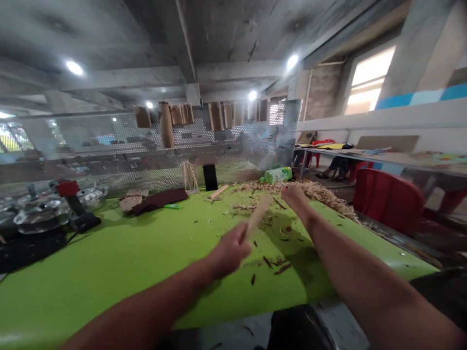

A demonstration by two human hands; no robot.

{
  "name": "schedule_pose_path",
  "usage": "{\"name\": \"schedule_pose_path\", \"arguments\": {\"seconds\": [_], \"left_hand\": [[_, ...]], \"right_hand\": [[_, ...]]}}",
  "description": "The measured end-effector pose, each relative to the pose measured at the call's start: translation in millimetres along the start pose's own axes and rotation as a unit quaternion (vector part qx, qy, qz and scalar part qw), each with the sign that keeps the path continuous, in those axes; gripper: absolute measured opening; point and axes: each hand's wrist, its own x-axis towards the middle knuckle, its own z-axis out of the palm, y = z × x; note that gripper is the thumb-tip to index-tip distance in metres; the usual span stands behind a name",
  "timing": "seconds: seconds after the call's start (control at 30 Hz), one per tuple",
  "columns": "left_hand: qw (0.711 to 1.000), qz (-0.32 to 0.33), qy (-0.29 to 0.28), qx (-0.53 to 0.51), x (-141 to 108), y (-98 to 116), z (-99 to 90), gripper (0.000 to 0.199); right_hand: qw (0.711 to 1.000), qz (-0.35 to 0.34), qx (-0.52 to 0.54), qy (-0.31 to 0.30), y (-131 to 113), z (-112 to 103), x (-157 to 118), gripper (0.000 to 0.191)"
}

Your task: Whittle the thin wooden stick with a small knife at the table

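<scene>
My left hand (229,250) is closed around the lower end of a flat strip of pale wood (258,214). The strip points up and away from me over the green tabletop, its far end blurred. Farther off and to the right, my right hand (295,198) is closed near the strip's far end, a little apart from it. A small thing seems to stick out of that fist, too small and blurred to name. Dark bark slivers (268,262) and curled pale shavings (244,208) lie beneath and around both hands.
Shavings are heaped (324,194) along the right edge, beside a green plastic bottle (278,175) on its side. A black phone (209,177) stands at the back. Leftward are brown sheets (160,201), a red-black power drill (75,204) and metal kettles (40,216). A red chair (386,199) stands right.
</scene>
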Motion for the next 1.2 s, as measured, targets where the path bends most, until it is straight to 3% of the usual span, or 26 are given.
{"name": "schedule_pose_path", "arguments": {"seconds": [0.1,0.2,0.37,0.47,0.6,0.87,1.2], "left_hand": [[0.992,-0.046,0.058,-0.105,13.7,-3.1,-22.5,0.068],[0.978,-0.046,0.08,-0.186,23.1,-6.1,-40.3,0.066],[0.973,-0.022,0.094,-0.209,27.6,-8.0,-41.2,0.055],[0.976,-0.025,0.102,-0.189,28.5,-7.0,-38.7,0.043],[0.978,-0.023,0.107,-0.18,26.5,-2.2,-37.2,0.032],[0.983,-0.051,0.104,-0.144,18.3,6.0,-29.4,0.056],[0.987,-0.058,0.095,-0.114,14.8,15.5,-28.8,0.061]], "right_hand": [[1.0,0.008,0.011,-0.014,-8.4,12.6,-0.1,0.038],[0.997,-0.078,0.02,-0.022,-40.0,31.5,-22.1,0.035],[0.971,-0.236,0.011,-0.04,-76.7,38.7,-69.3,0.031],[0.957,-0.284,-0.023,-0.061,-86.6,36.8,-87.8,0.029],[0.95,-0.297,-0.067,-0.073,-93.2,35.5,-96.9,0.031],[0.953,-0.283,-0.089,-0.056,-84.2,29.6,-82.6,0.031],[0.957,-0.282,-0.062,-0.029,-82.5,35.4,-69.9,0.029]]}}
